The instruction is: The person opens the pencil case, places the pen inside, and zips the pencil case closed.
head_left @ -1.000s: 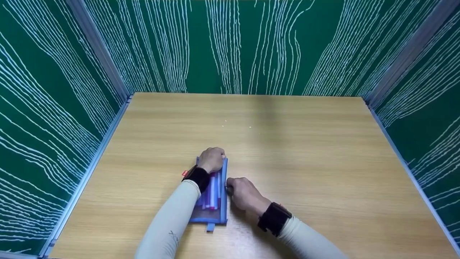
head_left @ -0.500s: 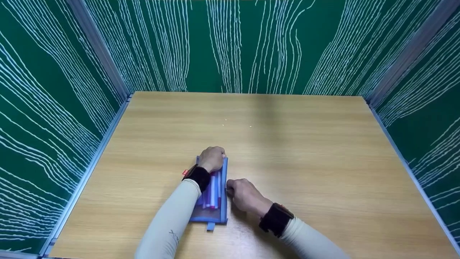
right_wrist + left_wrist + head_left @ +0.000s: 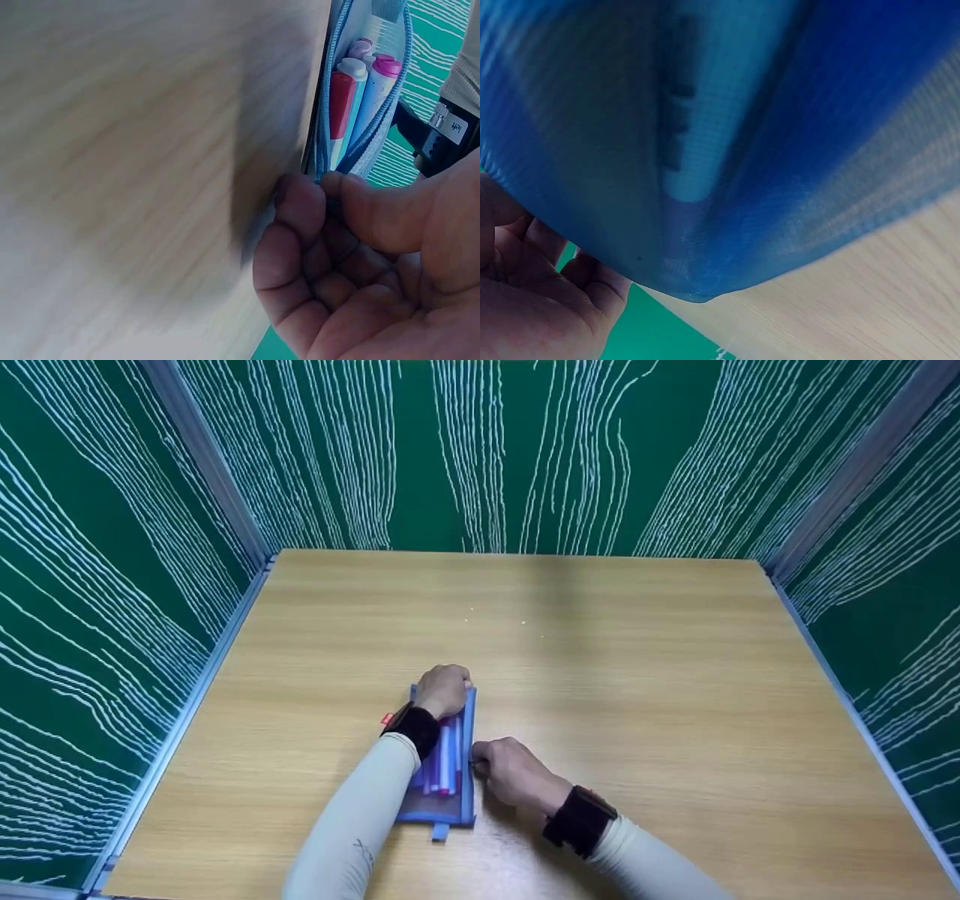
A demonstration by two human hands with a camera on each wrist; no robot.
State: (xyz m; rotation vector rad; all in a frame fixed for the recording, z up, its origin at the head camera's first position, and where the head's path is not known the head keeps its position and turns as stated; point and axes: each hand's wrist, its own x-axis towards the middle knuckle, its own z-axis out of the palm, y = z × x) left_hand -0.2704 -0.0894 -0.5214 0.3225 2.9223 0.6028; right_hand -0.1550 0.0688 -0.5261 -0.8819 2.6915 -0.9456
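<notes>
My right hand (image 3: 508,770) is curled tight, thumb and forefinger (image 3: 300,206) pinching the zipper pull (image 3: 473,762) on the long edge of the blue mesh pencil pouch (image 3: 450,802), and from my right wrist I can see the zipper teeth parting just beyond my fingertips, the opening gaping there. Inside that gap, right past my thumb, the markers (image 3: 352,97) lie side by side, with red, pale blue and pink caps towards me. The pouch itself lies flat on the wooden table (image 3: 637,660), directly to the left of my right hand, its long side running away from me. Across it, my left hand (image 3: 442,690) bears down on the far end, fingers curled over the pouch's top corner, gripping the fabric; from that wrist all I get is blue mesh filling the view, with my palm under its edge. My left forearm in its pale sleeve (image 3: 360,817) lies along the pouch, covering much of it. A small blue tab (image 3: 439,832) sticks out at the near end, beside my left sleeve. Green panels (image 3: 112,585) with white wavy lines wall the table on three sides.
</notes>
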